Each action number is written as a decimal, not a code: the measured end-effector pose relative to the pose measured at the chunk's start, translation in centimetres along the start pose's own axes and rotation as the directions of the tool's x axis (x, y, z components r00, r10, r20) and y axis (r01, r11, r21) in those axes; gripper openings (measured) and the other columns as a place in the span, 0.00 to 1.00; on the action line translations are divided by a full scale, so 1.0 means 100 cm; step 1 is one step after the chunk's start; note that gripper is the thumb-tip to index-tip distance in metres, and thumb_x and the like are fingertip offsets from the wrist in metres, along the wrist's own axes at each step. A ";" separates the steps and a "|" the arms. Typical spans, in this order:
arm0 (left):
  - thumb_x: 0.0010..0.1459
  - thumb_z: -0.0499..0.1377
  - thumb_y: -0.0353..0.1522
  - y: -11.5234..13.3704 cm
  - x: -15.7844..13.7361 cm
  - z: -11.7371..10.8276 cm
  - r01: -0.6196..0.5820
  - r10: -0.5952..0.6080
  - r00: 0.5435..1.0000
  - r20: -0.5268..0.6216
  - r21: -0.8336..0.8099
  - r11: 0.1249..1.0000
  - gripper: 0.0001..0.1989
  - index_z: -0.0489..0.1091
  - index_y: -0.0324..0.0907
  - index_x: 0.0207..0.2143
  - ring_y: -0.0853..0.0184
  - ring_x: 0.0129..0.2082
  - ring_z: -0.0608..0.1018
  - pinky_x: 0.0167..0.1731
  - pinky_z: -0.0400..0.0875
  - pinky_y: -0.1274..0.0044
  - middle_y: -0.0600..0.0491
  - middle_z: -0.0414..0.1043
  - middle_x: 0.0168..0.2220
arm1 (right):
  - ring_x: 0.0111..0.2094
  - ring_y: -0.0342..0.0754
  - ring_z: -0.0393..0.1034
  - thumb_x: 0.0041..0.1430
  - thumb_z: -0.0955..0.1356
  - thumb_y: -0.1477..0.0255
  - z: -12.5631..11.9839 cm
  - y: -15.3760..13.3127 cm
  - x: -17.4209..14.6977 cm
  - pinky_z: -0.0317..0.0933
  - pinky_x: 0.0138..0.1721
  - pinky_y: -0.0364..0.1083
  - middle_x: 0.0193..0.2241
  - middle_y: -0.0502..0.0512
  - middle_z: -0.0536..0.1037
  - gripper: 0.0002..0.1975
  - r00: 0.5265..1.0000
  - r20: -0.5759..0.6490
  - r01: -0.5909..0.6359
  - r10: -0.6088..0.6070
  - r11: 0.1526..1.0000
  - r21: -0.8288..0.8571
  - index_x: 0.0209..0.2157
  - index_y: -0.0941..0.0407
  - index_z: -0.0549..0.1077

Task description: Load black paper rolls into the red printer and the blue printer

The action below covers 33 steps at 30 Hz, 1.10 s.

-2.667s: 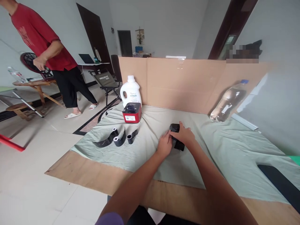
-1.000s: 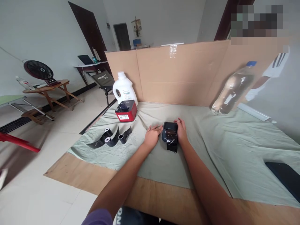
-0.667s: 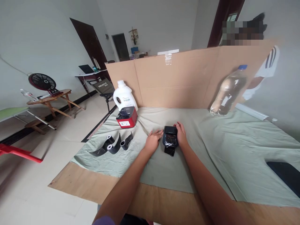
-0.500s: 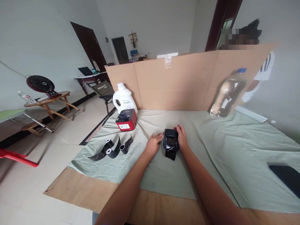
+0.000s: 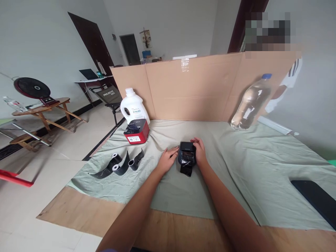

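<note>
On green cloth [image 5: 244, 168] — black device [image 5: 187, 156], left hand [image 5: 166, 161] spread alongside, right hand [image 5: 201, 153] against its side — grip unclear

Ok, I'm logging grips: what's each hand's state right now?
Left hand: open, beside the black device; contact unclear.
Right hand: partly curled against the device's right side; firm grip can't be told.

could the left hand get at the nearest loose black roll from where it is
Probably yes: the left hand is beside the black device, apparently not gripping it, and just creased cloth shows between that hand and the nearest black roll.
</note>
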State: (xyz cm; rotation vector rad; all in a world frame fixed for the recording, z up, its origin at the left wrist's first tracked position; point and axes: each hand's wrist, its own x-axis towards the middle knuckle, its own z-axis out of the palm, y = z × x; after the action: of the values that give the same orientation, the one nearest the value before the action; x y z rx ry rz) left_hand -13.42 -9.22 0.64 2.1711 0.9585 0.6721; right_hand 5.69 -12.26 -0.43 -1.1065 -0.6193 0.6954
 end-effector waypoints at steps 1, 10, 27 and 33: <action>0.69 0.49 0.35 0.001 0.000 0.000 -0.002 0.002 1.000 -0.003 0.001 1.000 0.21 0.70 0.52 0.60 0.61 0.66 0.66 0.70 0.43 0.56 0.54 0.67 0.63 | 0.47 0.53 0.71 0.44 0.67 0.66 0.000 -0.001 -0.001 0.62 0.55 0.55 0.41 0.53 0.77 0.18 1.000 -0.001 0.009 -0.009 1.000 -0.001 0.40 0.51 0.72; 0.67 0.52 0.39 -0.001 -0.002 -0.001 -0.072 0.072 0.997 0.012 0.000 0.997 0.23 0.68 0.49 0.62 0.59 0.66 0.66 0.70 0.48 0.60 0.53 0.66 0.64 | 0.45 0.53 0.71 0.44 0.67 0.66 0.001 -0.004 -0.006 0.63 0.52 0.54 0.39 0.54 0.77 0.13 0.995 0.041 0.092 -0.090 0.994 -0.053 0.35 0.53 0.73; 0.66 0.52 0.37 -0.003 -0.004 -0.002 -0.233 0.234 0.972 -0.012 -0.147 0.961 0.27 0.62 0.45 0.66 0.63 0.68 0.62 0.69 0.52 0.67 0.52 0.60 0.68 | 0.38 0.50 0.73 0.51 0.67 0.58 -0.001 0.000 -0.006 0.66 0.44 0.49 0.36 0.51 0.77 0.16 0.990 -0.131 0.047 -0.053 0.998 -0.048 0.39 0.52 0.70; 0.63 0.55 0.38 -0.003 -0.007 -0.001 -0.165 0.160 0.986 -0.045 -0.350 0.922 0.27 0.67 0.43 0.63 0.59 0.66 0.67 0.68 0.55 0.66 0.49 0.66 0.64 | 0.41 0.51 0.75 0.53 0.65 0.56 -0.003 0.004 -0.004 0.67 0.42 0.48 0.40 0.51 0.77 0.19 0.987 -0.149 0.059 -0.067 0.997 -0.053 0.44 0.51 0.69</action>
State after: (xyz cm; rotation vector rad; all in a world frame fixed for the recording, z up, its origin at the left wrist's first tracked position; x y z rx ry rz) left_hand -14.08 -9.60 0.35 1.9373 0.6107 0.8695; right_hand 5.57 -12.60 -0.96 -1.1676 -0.5413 0.5389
